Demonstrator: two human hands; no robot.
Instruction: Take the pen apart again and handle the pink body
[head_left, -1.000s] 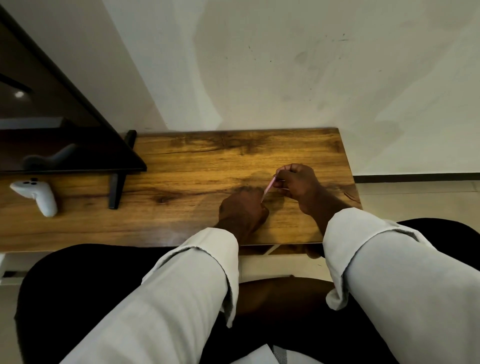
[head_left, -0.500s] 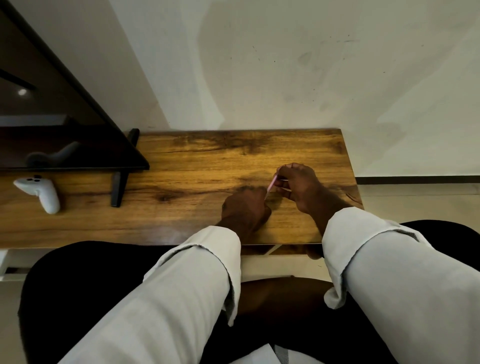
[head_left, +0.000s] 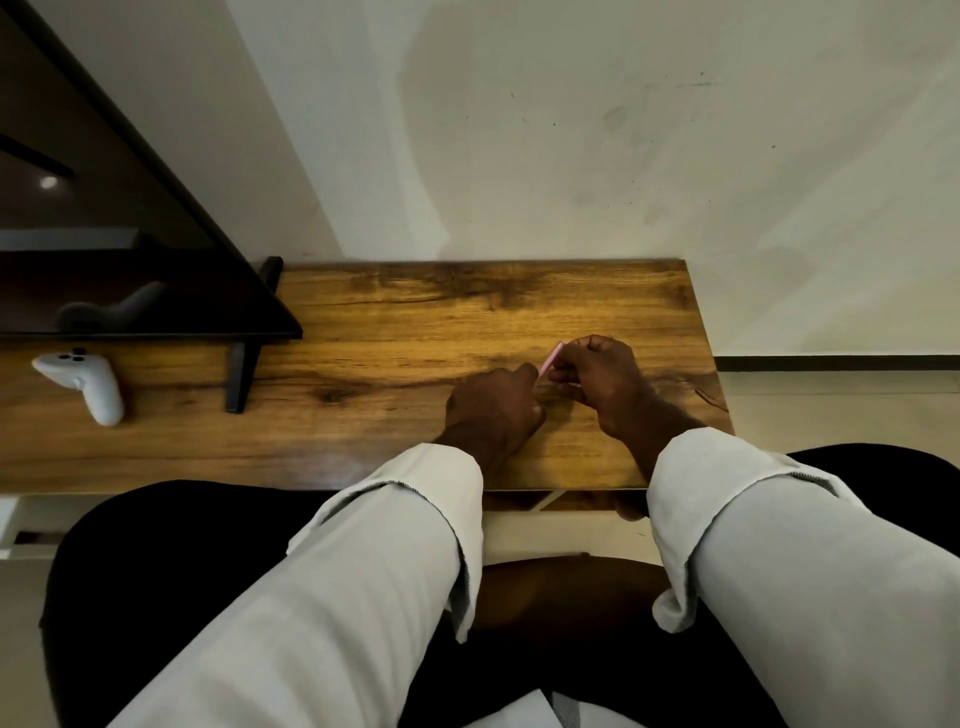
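Note:
Both hands meet over the right part of a wooden table (head_left: 415, 322). My right hand (head_left: 602, 384) pinches a small, thin pink piece (head_left: 550, 360) that stands on edge between the two hands. My left hand (head_left: 493, 410) lies knuckles up with its fingers curled, its fingertips at the lower end of the pink piece. What the left fingers hold is hidden under the hand. Light grey sleeves cover both forearms.
A white game controller (head_left: 88, 379) lies at the table's left. A dark screen (head_left: 119, 249) on a black stand leg (head_left: 241, 374) stands behind it. A pale wall (head_left: 571, 130) rises behind the table, whose right edge is beside my right hand.
The hands have barely moved. The pink piece stays between them; the view shifted slightly.

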